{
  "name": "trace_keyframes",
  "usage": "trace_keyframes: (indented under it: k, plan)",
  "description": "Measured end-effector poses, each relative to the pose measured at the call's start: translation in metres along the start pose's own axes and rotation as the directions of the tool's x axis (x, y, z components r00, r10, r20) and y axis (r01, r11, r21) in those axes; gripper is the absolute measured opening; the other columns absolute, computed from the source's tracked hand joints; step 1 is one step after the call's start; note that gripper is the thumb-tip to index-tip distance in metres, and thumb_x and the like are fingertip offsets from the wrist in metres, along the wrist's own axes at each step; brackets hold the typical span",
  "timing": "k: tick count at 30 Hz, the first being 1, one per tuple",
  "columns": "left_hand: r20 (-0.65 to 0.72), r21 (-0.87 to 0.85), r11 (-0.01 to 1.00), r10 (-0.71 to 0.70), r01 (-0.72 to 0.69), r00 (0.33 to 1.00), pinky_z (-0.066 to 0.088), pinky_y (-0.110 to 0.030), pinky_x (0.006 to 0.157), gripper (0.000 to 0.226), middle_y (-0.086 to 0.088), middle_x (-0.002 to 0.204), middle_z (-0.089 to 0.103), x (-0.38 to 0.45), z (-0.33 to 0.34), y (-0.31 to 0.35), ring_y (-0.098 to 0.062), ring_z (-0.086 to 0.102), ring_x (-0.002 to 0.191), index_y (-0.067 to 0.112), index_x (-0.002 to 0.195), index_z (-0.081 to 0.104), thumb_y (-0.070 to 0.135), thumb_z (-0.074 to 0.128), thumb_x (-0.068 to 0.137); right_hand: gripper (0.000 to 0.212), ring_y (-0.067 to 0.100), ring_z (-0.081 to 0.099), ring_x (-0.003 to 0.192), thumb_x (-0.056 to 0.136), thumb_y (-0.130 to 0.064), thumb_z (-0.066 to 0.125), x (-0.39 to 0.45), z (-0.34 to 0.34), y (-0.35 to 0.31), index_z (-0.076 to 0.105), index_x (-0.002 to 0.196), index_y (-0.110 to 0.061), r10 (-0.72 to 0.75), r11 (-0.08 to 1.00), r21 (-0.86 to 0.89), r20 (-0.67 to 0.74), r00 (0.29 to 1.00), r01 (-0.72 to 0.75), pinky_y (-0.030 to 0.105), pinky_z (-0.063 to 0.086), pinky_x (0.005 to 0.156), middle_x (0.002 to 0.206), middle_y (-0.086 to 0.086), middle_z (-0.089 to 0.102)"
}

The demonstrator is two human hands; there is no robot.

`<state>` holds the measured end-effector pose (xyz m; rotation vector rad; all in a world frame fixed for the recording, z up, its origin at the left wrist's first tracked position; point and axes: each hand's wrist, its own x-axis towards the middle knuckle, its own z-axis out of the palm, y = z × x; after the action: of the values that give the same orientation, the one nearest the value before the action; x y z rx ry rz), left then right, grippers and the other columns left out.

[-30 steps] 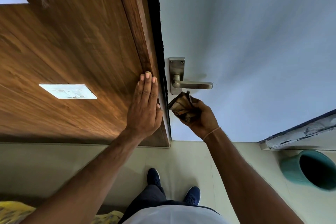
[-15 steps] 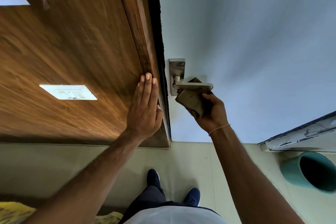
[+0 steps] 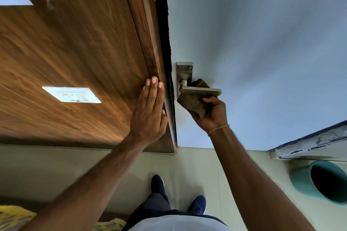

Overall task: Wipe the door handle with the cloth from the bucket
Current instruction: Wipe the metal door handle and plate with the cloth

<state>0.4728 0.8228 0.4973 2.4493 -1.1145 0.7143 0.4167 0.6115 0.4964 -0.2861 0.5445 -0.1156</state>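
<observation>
One lever door handle, long axis horizontal, free end rightward, cloth beneath.

Support surface: pale greenish-beige tiled floor, meeting the wall and door along their lower edges. Standing directly on it: the person's two dark navy shoes, and a teal round plastic bucket at the right, near the chipped pale sill. Crumpled yellow patterned fabric sits at the lower left corner; contact with floor not discernible.
</observation>
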Motion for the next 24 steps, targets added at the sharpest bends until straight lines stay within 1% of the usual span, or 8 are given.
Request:
trace_keyframes:
  k: [1, 3, 5, 7, 9, 15, 18, 24]
  plan:
    - [0.0, 0.001, 1.0, -0.006, 0.006, 1.0, 0.022, -0.055, 0.136, 0.078, -0.024, 0.178, 0.009, 0.0, 0.0, 0.0, -0.04, 0.01, 0.168, -0.005, 0.168, 0.016, 0.013, 0.048, 0.1, 0.053, 0.043, 0.067, 0.117, 0.094, -0.002, 0.029, 0.001, 0.001, 0.003, 0.074, 0.122, -0.009, 0.001, 1.0, 0.018, 0.012, 1.0, -0.002, 0.054, 0.062, 0.094, 0.136, 0.022, 0.067]
    - [0.002, 0.005, 1.0, -0.013, 0.013, 1.0, 0.022, -0.055, 0.136, 0.079, -0.024, 0.178, 0.009, 0.0, 0.0, 0.0, -0.04, 0.011, 0.168, -0.006, 0.167, 0.019, 0.011, 0.052, 0.098, 0.057, 0.044, 0.064, 0.123, 0.093, 0.0, 0.027, 0.002, 0.007, 0.01, 0.08, 0.111, -0.011, -0.015, 1.0, -0.02, 0.016, 1.0, 0.015, 0.056, 0.054, 0.107, 0.137, 0.022, 0.065]
    - [-0.001, 0.006, 1.0, -0.013, 0.013, 1.0, 0.023, -0.055, 0.136, 0.08, -0.023, 0.178, 0.009, 0.0, 0.0, 0.001, -0.04, 0.011, 0.168, -0.006, 0.167, 0.019, 0.011, 0.053, 0.098, 0.057, 0.045, 0.059, 0.129, 0.089, 0.004, 0.029, 0.006, 0.01, 0.016, 0.078, 0.115, -0.009, -0.035, 0.994, -0.102, -0.007, 0.999, 0.035, 0.057, 0.045, 0.117, 0.14, 0.023, 0.062]
    - [-0.008, 0.002, 1.0, -0.004, 0.004, 1.0, 0.023, -0.055, 0.135, 0.079, -0.023, 0.178, 0.009, 0.0, 0.001, 0.0, -0.04, 0.012, 0.168, -0.006, 0.167, 0.018, 0.012, 0.052, 0.098, 0.058, 0.047, 0.058, 0.133, 0.086, 0.007, 0.033, 0.009, 0.011, 0.015, 0.064, 0.135, -0.003, -0.075, 0.983, -0.171, -0.04, 0.996, 0.067, 0.056, 0.051, 0.11, 0.144, 0.026, 0.06]
    - [-0.016, 0.004, 1.0, -0.001, 0.001, 1.0, 0.023, -0.055, 0.135, 0.079, -0.023, 0.178, 0.008, 0.0, 0.002, 0.0, -0.04, 0.011, 0.168, -0.005, 0.168, 0.017, 0.012, 0.051, 0.098, 0.059, 0.05, 0.056, 0.136, 0.087, 0.009, 0.037, 0.01, 0.009, 0.013, 0.056, 0.142, 0.0, -0.129, 0.959, -0.264, -0.09, 0.988, 0.101, 0.057, 0.053, 0.108, 0.143, 0.028, 0.062]
    - [-0.016, 0.007, 1.0, 0.001, 0.0, 1.0, 0.017, -0.052, 0.137, 0.078, -0.022, 0.178, 0.006, -0.001, 0.006, -0.001, -0.038, 0.008, 0.168, -0.004, 0.168, 0.014, 0.016, 0.046, 0.1, 0.045, 0.044, 0.062, 0.129, 0.097, 0.01, 0.043, 0.012, 0.009, 0.023, 0.064, 0.134, -0.006, -0.257, 0.88, -0.449, -0.179, 0.95, 0.153, 0.055, 0.052, 0.112, 0.137, 0.023, 0.067]
    - [-0.011, 0.0, 1.0, 0.008, -0.008, 1.0, 0.018, -0.053, 0.137, 0.077, -0.019, 0.179, 0.0, -0.001, 0.007, -0.003, -0.036, 0.005, 0.169, -0.002, 0.169, 0.009, 0.018, 0.041, 0.102, 0.041, 0.04, 0.062, 0.127, 0.101, 0.008, 0.043, 0.015, 0.012, 0.031, 0.065, 0.13, -0.01, -0.283, 0.84, -0.519, -0.172, 0.944, 0.157, 0.052, 0.053, 0.111, 0.135, 0.019, 0.068]
    - [-0.027, -0.003, 1.0, -0.004, 0.004, 1.0, 0.02, -0.053, 0.136, 0.083, -0.018, 0.179, 0.0, -0.002, 0.009, -0.001, -0.034, 0.003, 0.169, 0.001, 0.169, 0.006, 0.016, 0.048, 0.099, 0.035, 0.028, 0.064, 0.116, 0.106, 0.006, 0.042, 0.01, 0.014, 0.032, 0.061, 0.127, -0.014, -0.341, 0.713, -0.681, -0.129, 0.931, 0.167, 0.052, 0.049, 0.116, 0.124, 0.006, 0.069]
